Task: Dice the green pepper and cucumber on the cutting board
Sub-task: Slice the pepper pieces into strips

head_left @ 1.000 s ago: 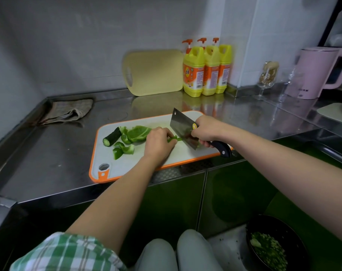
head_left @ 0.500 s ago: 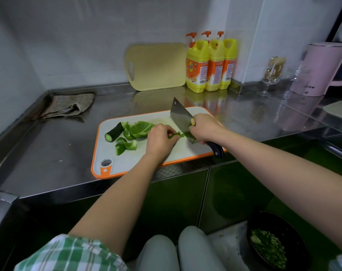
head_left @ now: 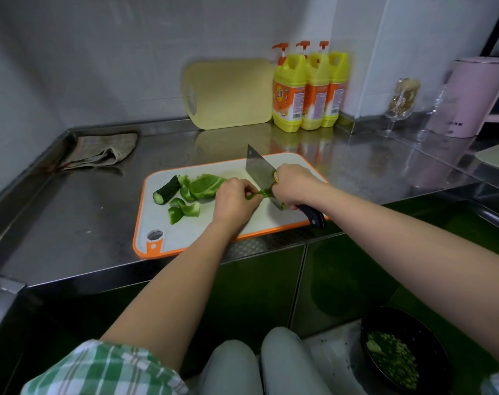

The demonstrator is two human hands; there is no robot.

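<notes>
Left hand: curled, fingertips pinching a thin green pepper strip down on the cutting board.
Right hand: clenched round the black handle, just beside the left.
Cleaver: broad rectangular steel blade, tip raised, heel at the strip.
Board: white, orange-rimmed, rounded corners, on the brushed steel counter.
Pepper pieces: glossy, curled, left-middle of the board.
Cucumber: dark bumpy stub, pale cut end, at the board's left.
</notes>
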